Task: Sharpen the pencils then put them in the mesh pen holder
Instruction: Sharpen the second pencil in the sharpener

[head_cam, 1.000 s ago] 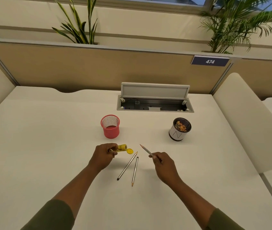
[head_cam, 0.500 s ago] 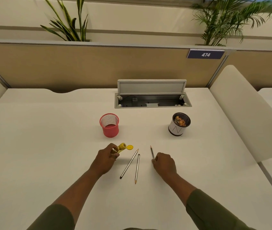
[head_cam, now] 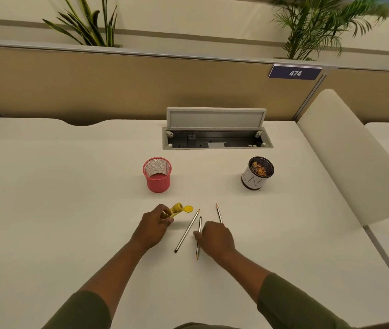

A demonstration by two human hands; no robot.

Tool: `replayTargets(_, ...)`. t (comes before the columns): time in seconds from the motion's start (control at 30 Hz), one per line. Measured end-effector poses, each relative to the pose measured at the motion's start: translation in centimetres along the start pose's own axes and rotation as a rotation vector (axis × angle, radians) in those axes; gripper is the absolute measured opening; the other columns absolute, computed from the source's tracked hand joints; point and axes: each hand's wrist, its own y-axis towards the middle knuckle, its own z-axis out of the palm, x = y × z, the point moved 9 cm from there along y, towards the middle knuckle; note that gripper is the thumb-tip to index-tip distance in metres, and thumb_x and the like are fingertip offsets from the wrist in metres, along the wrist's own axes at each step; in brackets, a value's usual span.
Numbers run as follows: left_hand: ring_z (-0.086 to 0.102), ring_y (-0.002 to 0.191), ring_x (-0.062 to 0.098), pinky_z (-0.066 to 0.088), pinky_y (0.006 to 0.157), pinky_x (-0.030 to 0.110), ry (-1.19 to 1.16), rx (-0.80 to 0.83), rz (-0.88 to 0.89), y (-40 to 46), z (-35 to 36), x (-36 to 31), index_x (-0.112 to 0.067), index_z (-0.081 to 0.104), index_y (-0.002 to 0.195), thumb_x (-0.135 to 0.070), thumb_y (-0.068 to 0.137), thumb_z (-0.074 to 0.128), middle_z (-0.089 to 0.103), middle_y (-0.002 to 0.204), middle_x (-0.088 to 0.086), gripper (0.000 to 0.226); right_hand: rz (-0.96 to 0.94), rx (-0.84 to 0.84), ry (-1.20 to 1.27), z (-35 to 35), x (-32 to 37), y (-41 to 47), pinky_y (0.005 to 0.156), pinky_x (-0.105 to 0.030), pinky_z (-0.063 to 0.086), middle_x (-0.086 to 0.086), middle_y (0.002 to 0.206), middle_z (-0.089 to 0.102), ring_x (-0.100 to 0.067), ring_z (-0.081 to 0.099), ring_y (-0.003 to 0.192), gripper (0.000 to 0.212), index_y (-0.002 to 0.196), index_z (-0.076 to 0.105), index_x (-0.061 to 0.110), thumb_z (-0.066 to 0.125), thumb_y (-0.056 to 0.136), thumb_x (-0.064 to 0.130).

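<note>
Pencils, three slim grey-barrelled ones, lie on the white desk (head_cam: pixel 46 210) in front of the person. The leftmost pencil (head_cam: pixel 187 231) slants with its tip toward 1 o'clock; the middle pencil (head_cam: pixel 198 237) lies nearly straight with its tip toward 6 o'clock; the right pencil (head_cam: pixel 219 213) points its sharpened tip toward 12 o'clock, its lower end hidden behind the right hand (head_cam: pixel 214 238).

That right hand rests palm down with fingers loosely curled. Its thumb tip touches the middle pencil, but nothing looks pinched yet, and whether it has any hold on the right pencil cannot be told. The left hand (head_cam: pixel 154 225) is closed around a yellow translucent tube-shaped sharpener (head_cam: pixel 174 210), whose round yellow cap (head_cam: pixel 188 208) hangs flipped open toward 3 o'clock.

The step in hand seems to be picking the next pencil to sharpen. To do it well, roll the middle pencil up between thumb and forefinger near its middle, turn it so the tip faces the sharpener mouth, and keep the tube steady and level so that shavings stay inside. Avoid nudging the leftmost pencil, which lies just beside it.

The pink round mesh pen holder (head_cam: pixel 157 174) stands empty at 11 o'clock from the hands, well apart. At 1 o'clock a white-wrapped black cup (head_cam: pixel 257 173) holding shavings bears a drawn mark like the letter N. A dark blue plate (head_cam: pixel 295 72) on the tan partition reads 474.
</note>
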Motion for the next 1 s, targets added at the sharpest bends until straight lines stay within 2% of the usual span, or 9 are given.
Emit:
replayTargets(0.13,0.062,0.079,0.02,0.05,0.073,0.034,-0.012,0.008,-0.003,0.0,0.0,0.1,-0.028,0.055,0.089,-0.024,0.086,0.063,0.067,0.086,0.003,0.009,0.117,0.09,0.11,1.4,-0.4,-0.1,0.064,-0.028,0.04,-0.007,0.096,0.068,-0.028,0.064,0.091,0.022,0.081,0.052,0.017,0.056,0.084,0.039)
replayTargets(0.23,0.061,0.079,0.02,0.049,0.072,0.033,-0.012,0.005,-0.008,-0.1,-0.2,0.4,-0.028,0.055,0.089,-0.024,0.086,0.063,0.066,0.087,0.002,0.009,0.144,0.113,0.151,1.2,-0.8,0.0,0.063,-0.027,0.038,-0.008,0.094,0.067,-0.029,0.064,0.089,0.018,0.078,0.051,0.015,0.054,0.082,0.032)
replayTargets(0.33,0.065,0.074,0.019,0.052,0.071,0.034,-0.019,-0.005,-0.008,-0.3,-0.4,0.4,-0.027,0.055,0.087,-0.021,0.086,0.063,0.066,0.089,0.003,0.01,0.103,0.105,0.207,0.2,-0.9,-0.2,0.062,-0.029,0.042,-0.009,0.089,0.067,-0.028,0.062,0.085,0.019,0.076,0.052,0.011,0.051,0.08,0.029)
replayTargets(0.47,0.069,0.063,0.011,0.052,0.064,0.025,-0.04,-0.013,0.004,-0.5,-0.4,-0.2,-0.025,0.055,0.085,-0.012,0.086,0.062,0.065,0.091,0.003,0.015,0.009,0.11,0.446,-1.2,-1.5,-1.4,0.064,-0.034,0.049,-0.004,0.078,0.065,-0.022,0.06,0.072,0.015,0.077,0.05,0.015,0.048,0.086,0.026)
replayTargets(0.6,0.069,0.064,0.013,0.05,0.064,0.022,-0.05,-0.032,0.012,-0.6,-0.1,-1.1,-0.022,0.056,0.084,-0.004,0.084,0.061,0.066,0.089,0.005,0.018,-0.004,0.113,0.648,-2.9,-2.6,-2.3,0.064,-0.022,0.044,-0.002,0.085,0.069,-0.008,0.061,0.074,0.013,0.083,0.055,0.015,0.051,0.093,0.022)
replayTargets(0.7,0.069,0.064,0.014,0.048,0.062,0.019,-0.045,-0.035,0.013,-0.8,0.3,-1.9,-0.024,0.056,0.083,-0.004,0.084,0.062,0.066,0.088,0.004,0.021,0.055,0.075,0.802,-4.4,-3.6,-2.3,0.063,-0.024,0.044,-0.005,0.083,0.07,-0.011,0.059,0.069,0.014,0.082,0.063,0.01,0.055,0.09,0.019)
replayTargets(0.83,0.069,0.064,0.011,0.046,0.059,0.014,-0.036,-0.035,0.013,-1.0,0.9,-2.5,-0.024,0.057,0.084,-0.005,0.084,0.062,0.067,0.087,0.002,0.019,0.083,0.087,1.107,-6.3,-3.5,-1.8,0.054,-0.026,0.045,-0.008,0.075,0.069,-0.015,0.065,0.064,0.007,0.081,0.062,0.007,0.057,0.086,0.008)
replayTargets(0.87,0.069,0.064,0.011,0.046,0.059,0.013,-0.028,-0.035,0.013,-1.0,1.0,-2.6,-0.023,0.057,0.085,-0.005,0.084,0.062,0.067,0.086,0.002,0.019,0.072,0.089,1.16,-6.8,-3.4,-1.7,0.055,-0.027,0.045,-0.01,0.077,0.069,-0.017,0.066,0.066,0.002,0.083,0.06,0.007,0.058,0.085,0.005)
replayTargets(1.0,0.069,0.063,0.01,0.046,0.058,0.008,-0.011,-0.041,0.037,-1.2,1.1,-3.3,-0.021,0.058,0.085,-0.003,0.083,0.062,0.067,0.082,0.001,0.019,0.061,0.096,1.37,-7.9,-3.4,-1.4,0.066,-0.032,0.05,-0.015,0.086,0.072,-0.027,0.072,0.08,0.013,0.087,0.054,0.008,0.062,0.082,0.0)
